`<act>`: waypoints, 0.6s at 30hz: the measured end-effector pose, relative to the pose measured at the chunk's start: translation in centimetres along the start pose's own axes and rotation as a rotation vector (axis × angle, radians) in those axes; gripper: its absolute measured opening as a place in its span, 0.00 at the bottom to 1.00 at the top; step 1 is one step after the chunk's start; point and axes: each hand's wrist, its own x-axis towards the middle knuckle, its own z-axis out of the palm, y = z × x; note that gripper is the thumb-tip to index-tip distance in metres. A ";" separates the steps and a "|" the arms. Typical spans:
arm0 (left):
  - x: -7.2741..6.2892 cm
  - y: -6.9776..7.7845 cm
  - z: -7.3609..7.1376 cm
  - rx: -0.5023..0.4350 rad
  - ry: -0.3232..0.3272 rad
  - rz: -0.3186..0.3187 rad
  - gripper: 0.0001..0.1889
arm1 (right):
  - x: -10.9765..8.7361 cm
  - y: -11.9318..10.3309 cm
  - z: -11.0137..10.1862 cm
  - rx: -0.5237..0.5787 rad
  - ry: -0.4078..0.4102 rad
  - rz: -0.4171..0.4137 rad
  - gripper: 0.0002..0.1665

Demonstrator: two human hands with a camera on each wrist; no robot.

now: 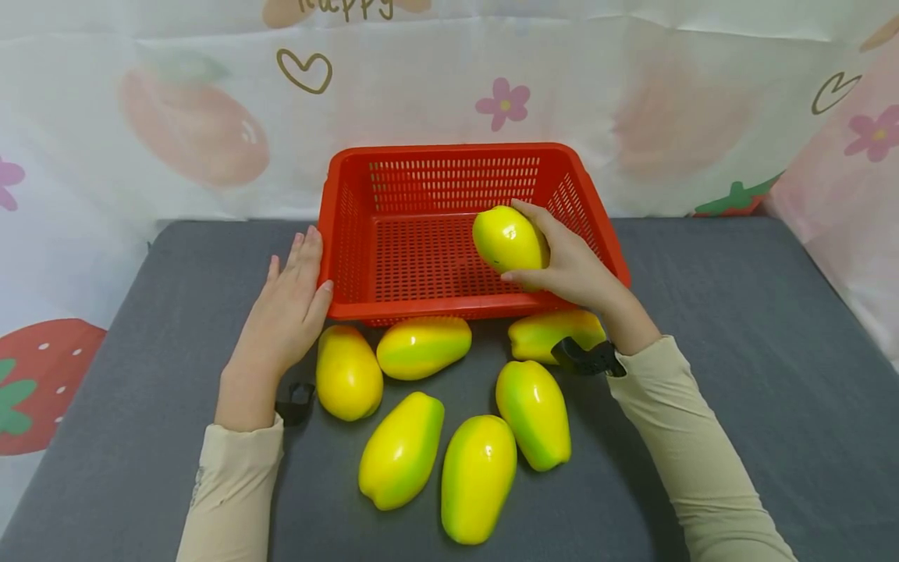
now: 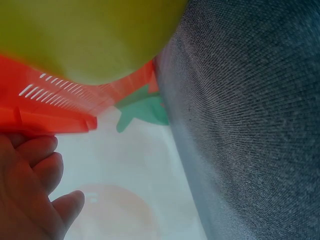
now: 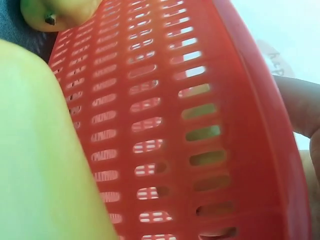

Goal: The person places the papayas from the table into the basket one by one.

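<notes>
Fruit (image 1: 507, 238) sits gripped in right hand (image 1: 577, 267); left hand (image 1: 283, 318), fingers extended, touches basket (image 1: 435, 309).

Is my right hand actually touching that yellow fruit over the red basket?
Touching: the head view shows the right hand gripping the yellow fruit, thumb and fingers curled around one side.
</notes>
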 end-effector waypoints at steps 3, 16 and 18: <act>0.0 0.1 -0.1 -0.002 -0.002 -0.002 0.32 | 0.0 0.1 0.0 -0.035 -0.031 0.020 0.53; -0.1 0.2 -0.3 -0.008 -0.010 -0.005 0.32 | 0.5 0.0 0.1 -0.087 -0.170 0.089 0.41; -0.1 0.2 -0.3 -0.008 -0.010 -0.006 0.32 | 0.5 0.0 0.1 -0.095 -0.175 0.092 0.39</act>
